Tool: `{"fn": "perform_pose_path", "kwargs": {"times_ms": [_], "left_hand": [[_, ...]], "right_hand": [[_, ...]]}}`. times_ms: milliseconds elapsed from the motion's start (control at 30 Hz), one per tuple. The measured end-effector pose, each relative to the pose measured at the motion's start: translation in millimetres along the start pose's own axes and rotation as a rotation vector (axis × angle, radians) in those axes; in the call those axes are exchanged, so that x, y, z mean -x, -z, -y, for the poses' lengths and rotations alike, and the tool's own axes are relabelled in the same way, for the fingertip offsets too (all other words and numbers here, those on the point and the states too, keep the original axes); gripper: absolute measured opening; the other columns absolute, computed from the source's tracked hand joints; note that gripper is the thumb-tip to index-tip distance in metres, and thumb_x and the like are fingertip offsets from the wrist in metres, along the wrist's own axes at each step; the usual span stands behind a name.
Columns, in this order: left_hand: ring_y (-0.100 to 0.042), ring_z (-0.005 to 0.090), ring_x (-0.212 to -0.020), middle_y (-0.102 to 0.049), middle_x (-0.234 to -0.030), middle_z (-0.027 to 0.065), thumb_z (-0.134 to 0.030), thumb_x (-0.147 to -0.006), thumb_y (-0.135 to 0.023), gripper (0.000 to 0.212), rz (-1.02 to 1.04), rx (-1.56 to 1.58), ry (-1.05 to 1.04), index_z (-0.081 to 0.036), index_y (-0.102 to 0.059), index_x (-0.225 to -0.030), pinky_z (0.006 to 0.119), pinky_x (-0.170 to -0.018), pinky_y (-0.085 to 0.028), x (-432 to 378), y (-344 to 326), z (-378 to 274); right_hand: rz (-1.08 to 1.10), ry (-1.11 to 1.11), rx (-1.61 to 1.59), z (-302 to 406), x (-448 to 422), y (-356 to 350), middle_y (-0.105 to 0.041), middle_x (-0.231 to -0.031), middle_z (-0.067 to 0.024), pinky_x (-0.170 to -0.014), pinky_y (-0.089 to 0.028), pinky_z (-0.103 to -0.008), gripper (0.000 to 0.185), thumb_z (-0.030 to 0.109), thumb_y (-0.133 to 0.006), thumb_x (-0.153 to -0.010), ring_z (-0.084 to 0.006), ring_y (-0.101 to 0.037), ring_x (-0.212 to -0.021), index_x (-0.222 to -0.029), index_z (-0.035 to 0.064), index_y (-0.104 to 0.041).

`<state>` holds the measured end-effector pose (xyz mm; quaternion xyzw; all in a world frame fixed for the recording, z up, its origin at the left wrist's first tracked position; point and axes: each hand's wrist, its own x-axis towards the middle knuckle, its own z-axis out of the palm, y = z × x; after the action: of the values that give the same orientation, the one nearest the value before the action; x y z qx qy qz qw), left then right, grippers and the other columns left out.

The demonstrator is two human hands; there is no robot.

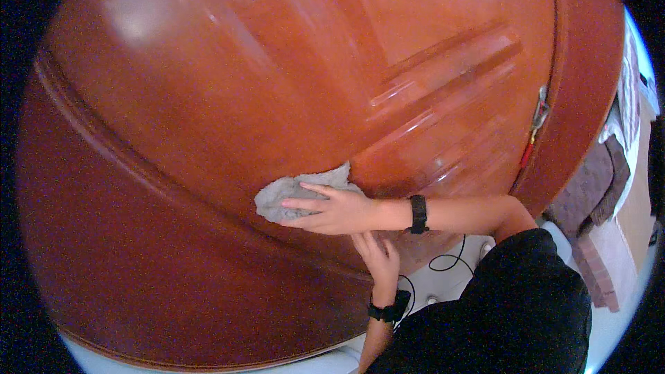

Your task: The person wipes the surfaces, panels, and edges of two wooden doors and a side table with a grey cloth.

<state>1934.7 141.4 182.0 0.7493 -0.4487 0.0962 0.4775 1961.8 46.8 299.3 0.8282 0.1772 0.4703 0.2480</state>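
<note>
My right hand (332, 210) lies spread over a crumpled grey cloth (273, 197), pressing it against a glossy reddish-brown wooden door (291, 114). Parts of the cloth stick out past the fingers and above the back of the hand. Below the right wrist, my left hand (382, 259) holds nothing. Its thumb stands apart from the fingers, and its fingertips are partly hidden behind the right hand. Whether the left palm touches the door cannot be made out.
Along the door's right edge is a metal lock fitting (540, 109) with a red item (527, 156) hanging by it. A darker wooden frame (130, 249) borders the door. A thin black cable (444, 265) loops near my body. Brown fabric (582, 182) lies at the far right.
</note>
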Motion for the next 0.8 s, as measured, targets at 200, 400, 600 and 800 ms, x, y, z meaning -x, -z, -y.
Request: {"fn": "perform_pose_path", "kwargs": {"times_ms": [200, 400, 600, 800], "left_hand": [[-0.016, 0.0426, -0.125, -0.017, -0.134, 0.0278, -0.008, -0.072, -0.051, 0.06, 0.123, -0.121, -0.218, 0.002, -0.029, -0.127, 0.048, -0.102, -0.012, -12.9, -8.7, -1.6], [-0.013, 0.0387, -0.128, -0.019, -0.136, 0.0228, -0.01, -0.076, -0.046, 0.054, 0.218, -0.041, -0.331, 0.0, -0.03, -0.127, 0.049, -0.102, -0.01, -17.3, -27.2, -30.3], [-0.017, 0.0363, -0.128, -0.024, -0.136, 0.0189, -0.009, -0.078, -0.043, 0.05, 0.281, -0.009, -0.334, -0.001, -0.033, -0.126, 0.049, -0.102, -0.01, -25.9, -28.7, -20.3], [-0.022, 0.0378, -0.125, -0.028, -0.133, 0.0193, -0.004, -0.078, -0.042, 0.045, -0.017, -0.045, -0.444, -0.002, -0.039, -0.122, 0.049, -0.102, -0.014, -33.4, -17.5, -2.2]], "right_hand": [[-0.133, -0.038, -0.023, -32.8, 37.0, 25.3, -0.035, -0.131, 0.0081, -0.099, -0.033, -0.0389, 0.021, 0.018, -0.052, -0.072, -0.025, -0.027, -0.125, -0.092, 0.0183, -0.059], [-0.145, -0.065, -0.014, -65.1, 97.3, 52.3, -0.037, -0.129, 0.008, -0.094, -0.039, -0.038, 0.021, 0.02, -0.053, -0.072, -0.0265, -0.031, -0.121, -0.092, 0.0169, -0.059], [-0.039, -0.111, -0.144, -96.4, 156.5, 74.5, -0.038, -0.129, 0.0059, -0.09, -0.042, -0.0405, 0.026, 0.019, -0.056, -0.074, -0.0341, -0.036, -0.115, -0.1, 0.016, -0.057], [0.054, -0.196, 0.042, -130.0, 224.7, 92.6, -0.037, -0.128, -0.0088, -0.087, -0.04, -0.045, 0.016, 0.018, -0.061, -0.066, -0.0375, -0.042, -0.109, -0.081, 0.0139, -0.059]]}}
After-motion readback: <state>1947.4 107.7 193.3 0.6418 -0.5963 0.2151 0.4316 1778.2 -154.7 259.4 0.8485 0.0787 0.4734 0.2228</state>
